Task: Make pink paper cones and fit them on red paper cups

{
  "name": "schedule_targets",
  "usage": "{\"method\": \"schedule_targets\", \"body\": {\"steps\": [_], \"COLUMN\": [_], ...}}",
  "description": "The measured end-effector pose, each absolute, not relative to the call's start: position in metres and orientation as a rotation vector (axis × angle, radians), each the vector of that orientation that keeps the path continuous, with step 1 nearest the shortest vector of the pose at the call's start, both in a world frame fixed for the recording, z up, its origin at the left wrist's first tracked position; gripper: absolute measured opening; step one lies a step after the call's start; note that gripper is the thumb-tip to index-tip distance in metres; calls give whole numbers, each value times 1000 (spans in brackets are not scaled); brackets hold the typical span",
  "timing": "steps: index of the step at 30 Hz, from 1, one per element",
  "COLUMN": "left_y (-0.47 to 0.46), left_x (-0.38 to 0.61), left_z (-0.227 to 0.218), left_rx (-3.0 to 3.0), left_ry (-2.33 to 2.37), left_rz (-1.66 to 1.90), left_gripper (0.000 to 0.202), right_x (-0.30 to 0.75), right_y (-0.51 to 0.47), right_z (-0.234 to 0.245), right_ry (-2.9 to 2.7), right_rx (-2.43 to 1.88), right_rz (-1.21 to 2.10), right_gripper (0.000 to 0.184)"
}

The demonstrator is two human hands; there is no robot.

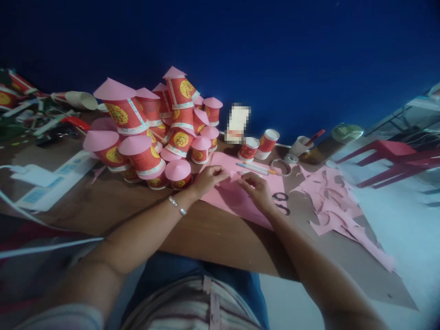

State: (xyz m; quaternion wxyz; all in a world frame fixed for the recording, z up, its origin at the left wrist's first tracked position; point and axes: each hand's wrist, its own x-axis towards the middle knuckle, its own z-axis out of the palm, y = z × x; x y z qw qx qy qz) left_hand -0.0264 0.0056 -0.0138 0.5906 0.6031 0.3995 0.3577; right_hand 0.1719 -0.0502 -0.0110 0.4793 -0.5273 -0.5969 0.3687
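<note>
My left hand (210,179) pinches one edge of a small piece of pink paper (234,177). The opposite edge is pinched by my right hand (257,187), so the piece is stretched between both sets of fingertips. Beneath them lie larger pink paper sheets (227,199) on the wooden table. Two pens (252,168) rest on the sheets just beyond my fingers. Black looped handles (281,197), apparently of scissors, show beside my right wrist; the blades are not visible. Paper-cup lanterns (178,170) with pink cone roofs are piled left of my left hand.
Two red paper cups (267,143) stand at the back, near a tape roll (280,167) and a white cup (299,145) holding a red-handled tool. Pink paper scraps (335,197) cover the right side. A power strip (57,181) lies left; a red stool (388,153) stands right.
</note>
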Motion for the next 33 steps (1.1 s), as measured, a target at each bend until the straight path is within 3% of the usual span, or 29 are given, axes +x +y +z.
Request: {"method": "schedule_targets", "body": {"steps": [11, 33], "left_y": [4, 1], "left_x": [-25, -24], "left_z": [-10, -11], "left_rx": [1475, 1413], "left_ry": [787, 818], "left_rz": [791, 727], "left_gripper": [31, 35], "right_x": [169, 169], "right_y": [-49, -49], "right_z": [-12, -12], "right_ry": [-1332, -1343], "right_rx": [-1352, -1423], "right_rz": [1068, 1045], "right_gripper": [45, 41]}}
